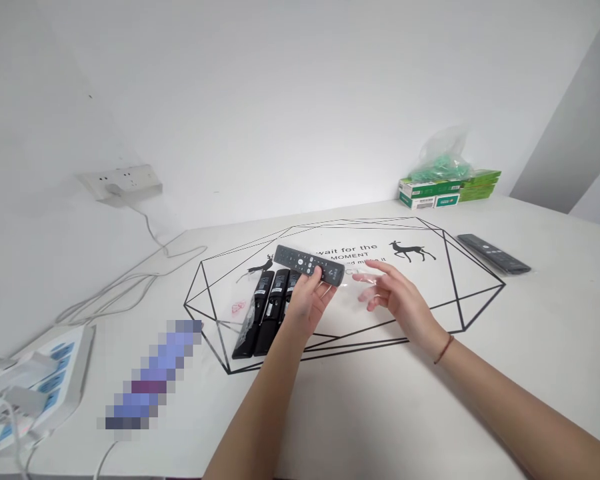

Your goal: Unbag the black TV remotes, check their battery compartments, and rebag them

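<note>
1. Presently, the held remote control (310, 265) lies across the left hand (310, 303); the hand is clamped on it near its right end, thumb over the button face, fingers underneath.
2. Right hand (393, 290): just beside the remote's right end, fingers apart and loosely curved. Whether the fingertips touch any clear film there, I cannot tell.
3. Remote controls, visible count: five. One held; three black remotes (263, 313) side by side on the tabletop (545, 320), backs up, partly behind the left hand and forearm; one wrapped remote (494, 253) well apart at far right, buttons up.
4. Held remote: slim, dark, long bar with rounded corners, small pale-marked buttons and one white round button.
5. Black remotes: glossy, with pale labels; clear crinkled plastic along the leftmost. Wrapped remote: clear film extends past its end.
6. Tabletop: smooth, white, printed with black straight-line polygons, lettering and two deer figures (411, 252).
7. Rear right: green-and-white cardboard boxes (430, 193), stacked, exact count unclear; one clear bag (443, 163) on top, green contents.
8. Left: one white plastic power strip (73, 393), plugs inserted.
</note>
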A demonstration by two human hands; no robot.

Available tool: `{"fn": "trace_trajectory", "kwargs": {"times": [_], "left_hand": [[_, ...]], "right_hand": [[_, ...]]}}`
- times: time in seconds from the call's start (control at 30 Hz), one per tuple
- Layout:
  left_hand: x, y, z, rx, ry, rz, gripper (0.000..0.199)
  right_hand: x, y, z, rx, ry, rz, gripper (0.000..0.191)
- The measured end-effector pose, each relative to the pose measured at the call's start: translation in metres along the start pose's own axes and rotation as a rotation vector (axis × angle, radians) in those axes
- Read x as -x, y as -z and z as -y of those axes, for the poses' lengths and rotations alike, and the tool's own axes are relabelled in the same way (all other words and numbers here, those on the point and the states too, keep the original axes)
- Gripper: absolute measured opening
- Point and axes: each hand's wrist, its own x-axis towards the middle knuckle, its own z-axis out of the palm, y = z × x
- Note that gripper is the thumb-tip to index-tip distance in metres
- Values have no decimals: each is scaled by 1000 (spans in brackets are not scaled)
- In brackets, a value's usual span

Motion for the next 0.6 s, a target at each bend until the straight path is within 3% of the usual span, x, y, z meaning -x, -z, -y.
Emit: {"fn": "trace_trajectory", "kwargs": {"times": [0.1,0.23,0.33,0.43,0.6], "left_hand": [[2,-4,6,43,-15,14,16],[7,-10,11,40,5,68,20],[10,-12,10,33,72,119,19],[11,-12,8,109,170,104,18],[9,-11,6,282,213,-70,47]], "right_hand": [[-3,-2,-5,-146,-57,-61,49],[-2,-6,-11,-24,-35,-73,47],[0,-7,-8,42,32,-113,33],[4,-7,-1,237,163,-96,24],[18,-12,4,608,563,197,28]]}}
